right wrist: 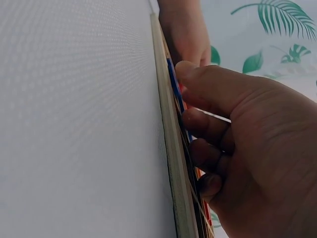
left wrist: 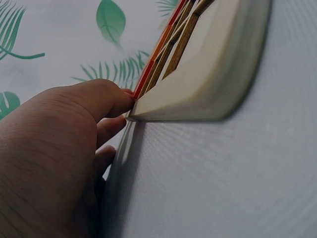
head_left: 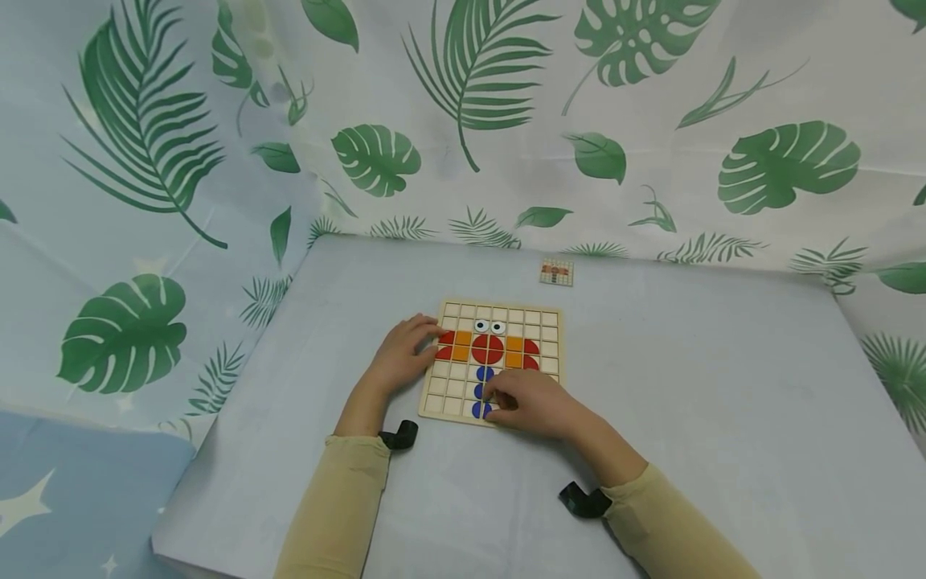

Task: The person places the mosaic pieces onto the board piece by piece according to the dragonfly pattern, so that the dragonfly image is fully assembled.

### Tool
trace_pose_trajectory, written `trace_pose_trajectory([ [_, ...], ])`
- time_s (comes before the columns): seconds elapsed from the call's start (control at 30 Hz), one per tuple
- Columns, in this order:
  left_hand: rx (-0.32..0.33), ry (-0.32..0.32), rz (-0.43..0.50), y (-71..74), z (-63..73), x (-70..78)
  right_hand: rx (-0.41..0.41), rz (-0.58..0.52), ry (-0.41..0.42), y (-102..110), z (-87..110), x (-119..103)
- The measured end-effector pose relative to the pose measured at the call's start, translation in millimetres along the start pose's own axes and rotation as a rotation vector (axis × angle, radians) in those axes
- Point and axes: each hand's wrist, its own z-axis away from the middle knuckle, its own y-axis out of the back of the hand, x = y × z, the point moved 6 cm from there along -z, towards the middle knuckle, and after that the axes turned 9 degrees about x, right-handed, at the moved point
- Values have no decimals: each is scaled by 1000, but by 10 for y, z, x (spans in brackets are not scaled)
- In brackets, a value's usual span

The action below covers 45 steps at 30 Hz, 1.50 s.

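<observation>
A square wooden grid board [head_left: 441, 392] lies on the table with flat red, orange and blue pieces and two eye pieces [head_left: 489, 326] in its cells. At its left edge my left hand [head_left: 405, 350] rests, fingers spread; the thumb [left wrist: 111, 96] touches the rim beside a red piece [head_left: 444, 352]. My right hand [head_left: 538, 402] is over the lower middle of the board. Its thumb and index fingertips, bent, touch the blue pieces [head_left: 480, 410]; in the right wrist view the thumb meets a blue piece [right wrist: 173, 79]. Whether a piece is pinched there is hidden.
Behind the board lies a small pattern card [head_left: 556, 273] with a similar picture. A white cloth covers the table [head_left: 687, 386], and a leaf-print curtain [head_left: 506, 161] hangs behind it. Black wrist cameras [head_left: 584, 500] sit on both forearms.
</observation>
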Motion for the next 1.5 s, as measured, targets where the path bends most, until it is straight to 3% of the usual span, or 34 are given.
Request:
trace_pose_trajectory([
  [0.5,5,10,-5,-9,-9,-10,11,-8,20,1,-6,9],
  [0.73,7,15,-2,17,-2,12,5,-85,-95,-21,-4,119],
  [1.1,0,28,-5,15,5,18,45,-48,-120,-24,-16,144],
  [1.5,-6,20,-2,5,5,8,154,-89,-227,42,-16,208],
])
